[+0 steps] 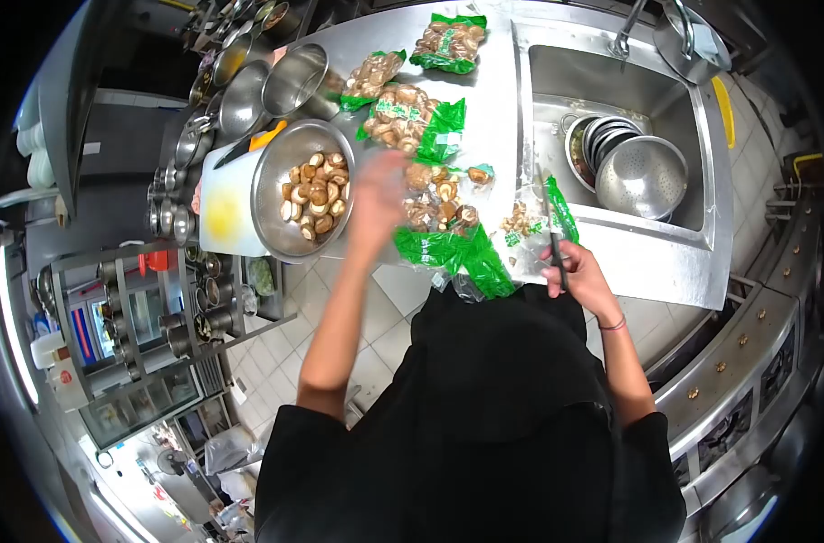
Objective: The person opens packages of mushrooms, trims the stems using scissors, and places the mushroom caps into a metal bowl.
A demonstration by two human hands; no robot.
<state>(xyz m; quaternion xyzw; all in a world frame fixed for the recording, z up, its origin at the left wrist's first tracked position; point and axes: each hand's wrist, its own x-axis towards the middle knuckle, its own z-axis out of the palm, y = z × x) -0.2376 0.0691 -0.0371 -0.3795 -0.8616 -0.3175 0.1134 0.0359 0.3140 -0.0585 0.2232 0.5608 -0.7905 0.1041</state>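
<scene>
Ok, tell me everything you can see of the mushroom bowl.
The bowl is round, wide and shiny, apparently stainless steel, with a thin rim and plain walls. It sits open side up on the counter, its left side overlapping the white cutting board in view. Brown-capped mushrooms, some showing pale undersides, lie in it, leaving bare wall around them. The blurred left grip is just beyond its right rim; whether they touch is unclear.
</scene>
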